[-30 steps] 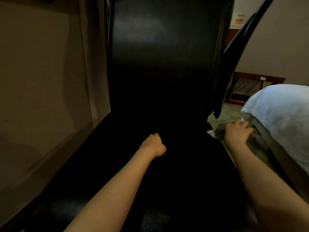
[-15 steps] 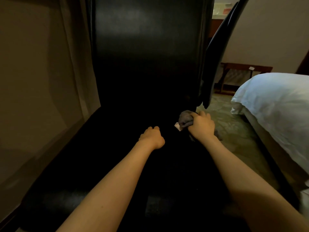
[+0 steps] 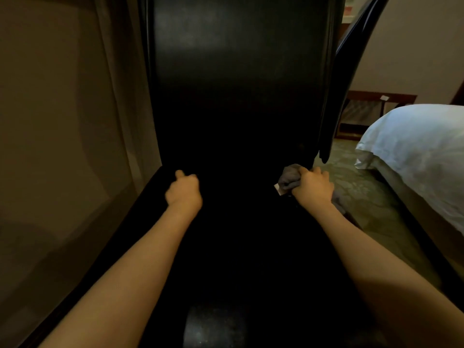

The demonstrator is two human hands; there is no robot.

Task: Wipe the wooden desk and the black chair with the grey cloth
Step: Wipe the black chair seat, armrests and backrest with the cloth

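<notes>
Evidently soft, light and easily wadded, the crumpled grey cloth (image 3: 290, 177) sits gripped mid-bunch in the right hand (image 3: 313, 188) on the glossy black chair (image 3: 238, 84), the left hand (image 3: 184, 194) fisted, empty, well to its left.

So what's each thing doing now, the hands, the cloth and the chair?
grey cloth: bunched up, at the seat's back right corner.
right hand: grips the cloth.
left hand: fingers curled, holding nothing.
black chair: upright, both hands over its seat.
</notes>
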